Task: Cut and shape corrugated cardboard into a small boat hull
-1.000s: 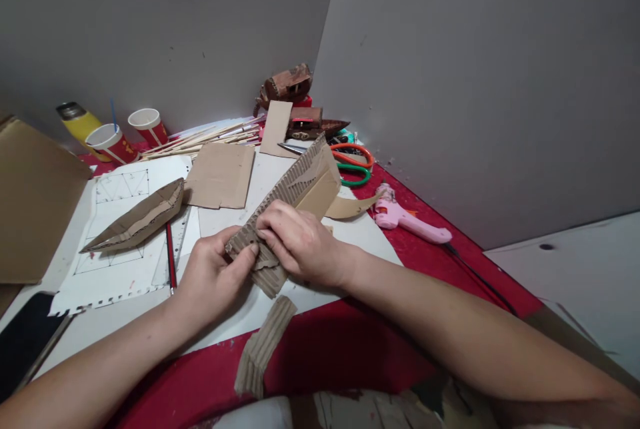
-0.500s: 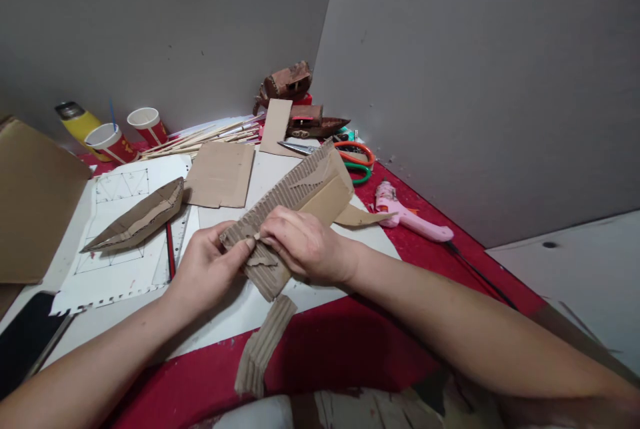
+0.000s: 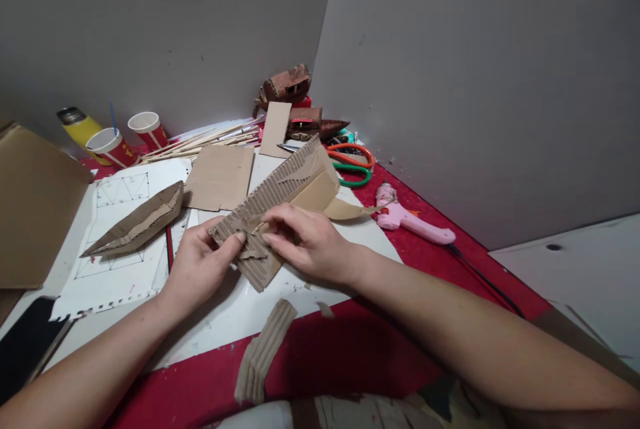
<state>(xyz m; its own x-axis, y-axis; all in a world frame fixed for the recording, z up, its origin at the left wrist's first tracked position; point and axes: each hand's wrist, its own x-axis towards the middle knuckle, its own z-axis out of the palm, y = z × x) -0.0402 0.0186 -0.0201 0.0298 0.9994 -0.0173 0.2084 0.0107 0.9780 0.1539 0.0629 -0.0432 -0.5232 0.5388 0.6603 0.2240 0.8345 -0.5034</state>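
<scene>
My left hand [image 3: 203, 259] grips the near left edge of a piece of cardboard [image 3: 267, 192], thumb on top and fingers underneath. Its top paper is partly peeled off, baring corrugated ridges, while a smooth paper layer [image 3: 317, 192] stays on the right side. Over the peeled part, my right hand [image 3: 313, 242] has thumb and forefinger apart, close to a torn edge; nothing shows between them. A small paper scrap [image 3: 325, 309] appears below my right wrist. Near the table's front edge lies a peeled corrugated strip [image 3: 265, 352].
A cardboard boat shape [image 3: 137, 221] rests on a drawn sheet [image 3: 123, 183] at left. Behind are a flat cardboard piece [image 3: 220, 177], wooden sticks [image 3: 200, 142], paper cups [image 3: 145, 129] and a yellow bottle [image 3: 83, 130]. Scissors [image 3: 353, 175] and a pink glue gun [image 3: 415, 219] lie right.
My right thumb and forefinger have parted from their pinch on the torn layer. A small scrap now shows below my right wrist. The held cardboard has shifted slightly left.
</scene>
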